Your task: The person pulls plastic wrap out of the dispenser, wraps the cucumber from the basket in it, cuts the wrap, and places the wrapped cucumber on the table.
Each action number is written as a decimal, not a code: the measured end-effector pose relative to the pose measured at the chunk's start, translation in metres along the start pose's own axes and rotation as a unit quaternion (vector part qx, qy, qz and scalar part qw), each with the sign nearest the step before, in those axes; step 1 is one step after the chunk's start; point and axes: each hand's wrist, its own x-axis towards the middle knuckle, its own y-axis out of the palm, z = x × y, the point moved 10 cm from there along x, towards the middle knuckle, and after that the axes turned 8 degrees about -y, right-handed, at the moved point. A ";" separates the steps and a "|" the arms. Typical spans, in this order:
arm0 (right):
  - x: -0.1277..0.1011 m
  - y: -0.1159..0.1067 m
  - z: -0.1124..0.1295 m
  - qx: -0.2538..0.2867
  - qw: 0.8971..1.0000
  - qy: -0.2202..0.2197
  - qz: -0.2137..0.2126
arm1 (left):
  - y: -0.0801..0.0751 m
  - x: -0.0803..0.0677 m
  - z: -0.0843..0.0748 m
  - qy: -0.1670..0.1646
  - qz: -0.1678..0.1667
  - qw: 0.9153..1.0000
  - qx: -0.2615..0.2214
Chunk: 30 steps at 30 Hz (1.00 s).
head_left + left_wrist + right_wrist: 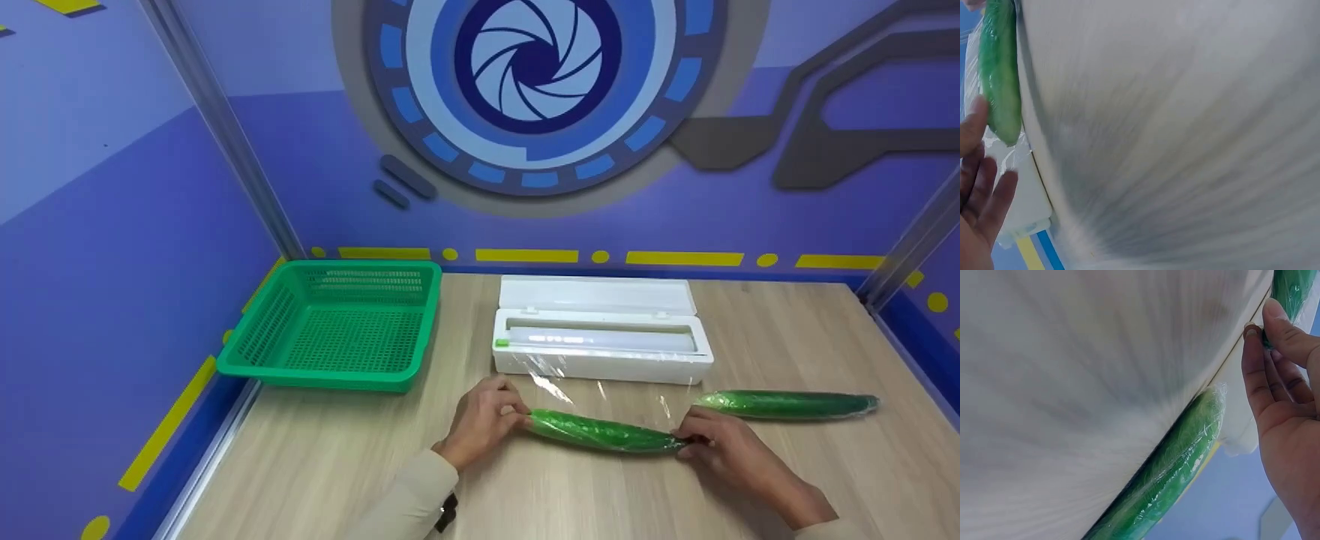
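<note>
A: What is found at the far left?

B: A green basket (322,378) is set to the left of the white box (600,366), on a wooden table (330,465).

A: And next?

B: The left hand (484,421) is seen in front of the box, toward its left side. Its grip is released: the fingers are loosely extended beside one end of a cucumber (604,433), and the thumb is held apart from them. Above the wrist, the arm is covered by a pale sleeve (416,484).

A: Where is that cucumber placed?

B: It is laid crosswise, directly in front of the box, and is covered by clear film (553,388), which is stretched down from the front of the box.

A: How is the box arranged?

B: Its lid (596,296) is tipped back behind it, and a pale roll (600,340) is held inside.

A: What about the right hand (724,442)?

B: It is placed in front of the box, toward its right side. The cucumber's dark tip is pinched between thumb and fingers.

A: And farthest right?

B: A second cucumber (795,405), also wrapped, is laid to the right of the box and slightly forward of it.
</note>
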 end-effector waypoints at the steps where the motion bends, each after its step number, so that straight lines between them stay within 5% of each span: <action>1: 0.000 0.000 0.001 0.000 1.000 -0.004 -0.001 | 0.000 0.001 0.002 -0.009 0.000 1.000 -0.012; 6: -0.001 0.000 -0.001 -0.006 1.000 -0.002 -0.002 | 0.007 0.004 0.017 -0.079 0.035 0.989 -0.122; 15: -0.003 0.001 -0.001 -0.002 1.000 0.001 -0.007 | 0.012 0.006 0.038 -0.158 0.051 0.946 -0.277; 19: -0.004 0.000 -0.003 -0.004 1.000 0.007 -0.006 | 0.021 0.004 0.045 -0.200 0.065 0.913 -0.350; 24: -0.003 0.004 -0.007 0.005 0.999 0.028 0.015 | 0.035 -0.007 0.056 -0.279 0.080 0.849 -0.442; 26: -0.002 0.005 -0.008 0.009 0.999 0.033 0.025 | 0.040 -0.011 0.058 -0.294 0.083 0.830 -0.467; 28: -0.001 0.006 -0.009 0.014 0.999 0.033 0.031 | 0.042 -0.012 0.058 -0.291 0.088 0.829 -0.469; 30: 0.000 0.006 -0.009 0.018 0.999 0.034 0.037 | 0.042 -0.012 0.058 -0.276 0.093 0.841 -0.457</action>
